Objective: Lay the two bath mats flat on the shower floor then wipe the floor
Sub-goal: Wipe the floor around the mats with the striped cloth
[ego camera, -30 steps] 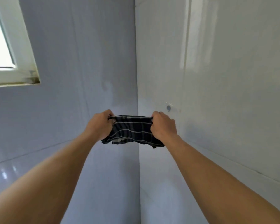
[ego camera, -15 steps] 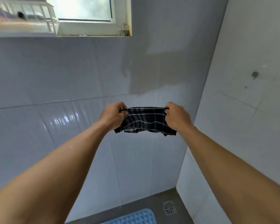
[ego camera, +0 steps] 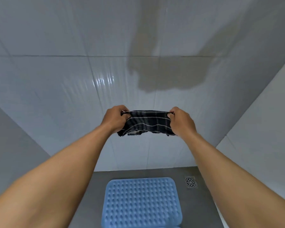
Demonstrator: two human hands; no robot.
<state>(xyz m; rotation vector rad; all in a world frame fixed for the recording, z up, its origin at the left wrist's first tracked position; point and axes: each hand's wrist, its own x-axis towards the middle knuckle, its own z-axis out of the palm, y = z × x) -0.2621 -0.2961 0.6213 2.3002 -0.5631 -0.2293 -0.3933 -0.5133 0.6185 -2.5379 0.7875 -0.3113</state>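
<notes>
While above blue mat [ego camera: 141, 201], hand-stretched dark plaid cloth [ego camera: 147, 122].

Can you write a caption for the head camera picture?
Both hands stretch a dark striped cloth above a blue bath mat on the grey shower floor.

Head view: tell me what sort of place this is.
Most likely a tiled shower stall: glossy white wall tiles, a grey floor with a drain grate, and a blue bath mat lying flat on it.
</notes>
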